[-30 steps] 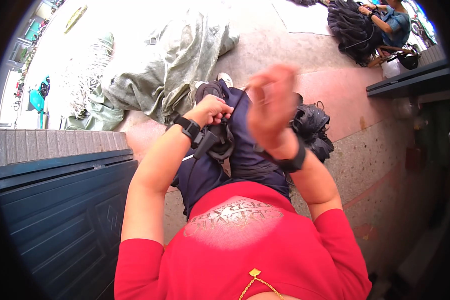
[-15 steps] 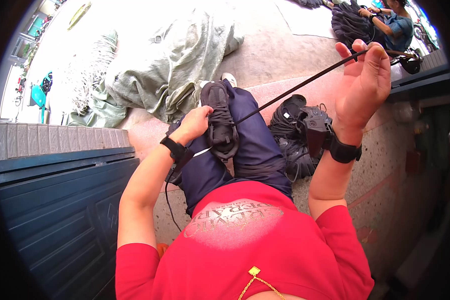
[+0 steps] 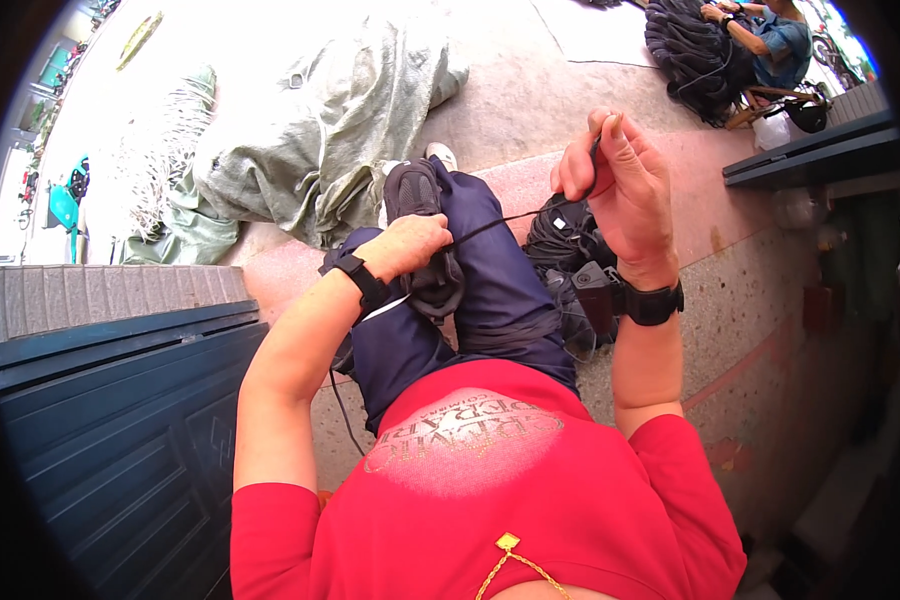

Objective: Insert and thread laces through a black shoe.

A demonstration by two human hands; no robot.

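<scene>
A black sneaker (image 3: 412,187) rests on my thighs, its middle covered by my left hand (image 3: 406,246). The fingertips of that hand are closed at the sneaker's right side, where a black shoelace (image 3: 505,217) comes out from them. Up and to the right, my right hand (image 3: 627,195) is raised with its fingers pinched around the lace's other stretch. Between the hands the lace sags a little and bends up to the right fingers. Both wrists wear black straps, and a small dark device (image 3: 598,287) sits at the right one.
More black shoes with laces (image 3: 562,240) lie on the floor beside my right leg. Ahead is a large grey-green sack (image 3: 300,150), with a bundle of white cords (image 3: 170,160) left of it. A co-worker (image 3: 782,50) sits far right by a dark pile (image 3: 695,60). Blue panels (image 3: 130,440) stand left.
My right hand has come down and inward, so the taut lace has slackened. My left hand has shifted right across the sneaker, from its left edge to the lace.
</scene>
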